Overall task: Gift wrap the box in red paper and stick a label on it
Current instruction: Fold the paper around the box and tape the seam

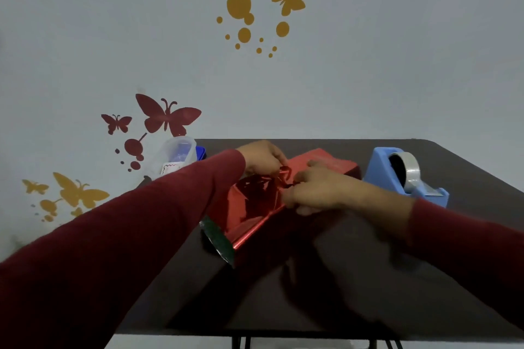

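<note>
Both my hands pinch the red paper [255,207] at mid-surface.

My left hand [262,157] and right hand [314,191] hide the box; a blue tape dispenser [402,174] stands just right, a clear tub [177,154] left, on the dark surface [326,292].

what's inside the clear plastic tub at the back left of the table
Through the clear tub a bluish item shows, and a white label with a wavy red border at its lower front. The left sleeve covers its bottom, so the rest is hidden.
</note>
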A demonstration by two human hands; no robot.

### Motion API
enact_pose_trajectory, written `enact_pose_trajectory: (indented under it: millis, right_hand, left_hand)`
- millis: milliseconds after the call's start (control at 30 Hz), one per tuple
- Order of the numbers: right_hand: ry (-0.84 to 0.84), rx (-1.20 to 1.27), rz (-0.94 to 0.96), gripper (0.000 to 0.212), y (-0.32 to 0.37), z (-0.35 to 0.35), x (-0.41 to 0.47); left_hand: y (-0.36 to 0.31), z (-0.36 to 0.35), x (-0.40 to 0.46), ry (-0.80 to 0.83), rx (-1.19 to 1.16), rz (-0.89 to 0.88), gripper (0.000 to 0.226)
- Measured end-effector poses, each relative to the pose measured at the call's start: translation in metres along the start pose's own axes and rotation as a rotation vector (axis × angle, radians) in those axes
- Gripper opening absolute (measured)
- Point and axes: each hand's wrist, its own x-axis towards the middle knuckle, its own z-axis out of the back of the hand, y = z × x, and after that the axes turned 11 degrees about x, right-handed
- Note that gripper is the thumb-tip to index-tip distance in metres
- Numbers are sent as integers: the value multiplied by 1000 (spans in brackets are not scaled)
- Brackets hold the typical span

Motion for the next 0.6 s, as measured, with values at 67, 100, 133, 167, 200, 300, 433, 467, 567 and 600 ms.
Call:
enact_pose_trajectory:
  millis: [67,100,133,167,200,300,433,467,567,600]
  right_hand:
    - [43,-97,-14,64,-8,4,-13]
    - [18,-102,-40,76,-14,5,-22]
    - [-48,-164,-7,80,-20,6,-24]
    - [-109,-232,37,77,-27,8,-25]
    - [-180,-260,90,71,-32,10,-26]
    - [-269,-305,191,62,-49,3,-19]
    - [-361,-240,226,54,-51,-11,-11]
    - [-403,-234,231,52,-49,-16,-9]
    - [-478,-244,268,51,-47,-25,-3]
    - [-483,-234,288,50,-47,-27,-3]
  left_hand:
    - [-4,-2,0,50,17,-44,48]
    - [-3,-3,1,69,37,-72,50]
    - [-3,-3,1,81,65,-101,51]
    - [-4,-4,1,93,89,-130,52]
    - [-5,-4,1,106,99,-161,53]
    - [-5,-4,-3,134,107,-226,46]
    - [11,7,-6,41,242,-286,41]
    - [16,10,-6,21,276,-303,38]
    - [25,10,-10,-16,233,-326,21]
    - [27,9,-12,-41,219,-336,16]
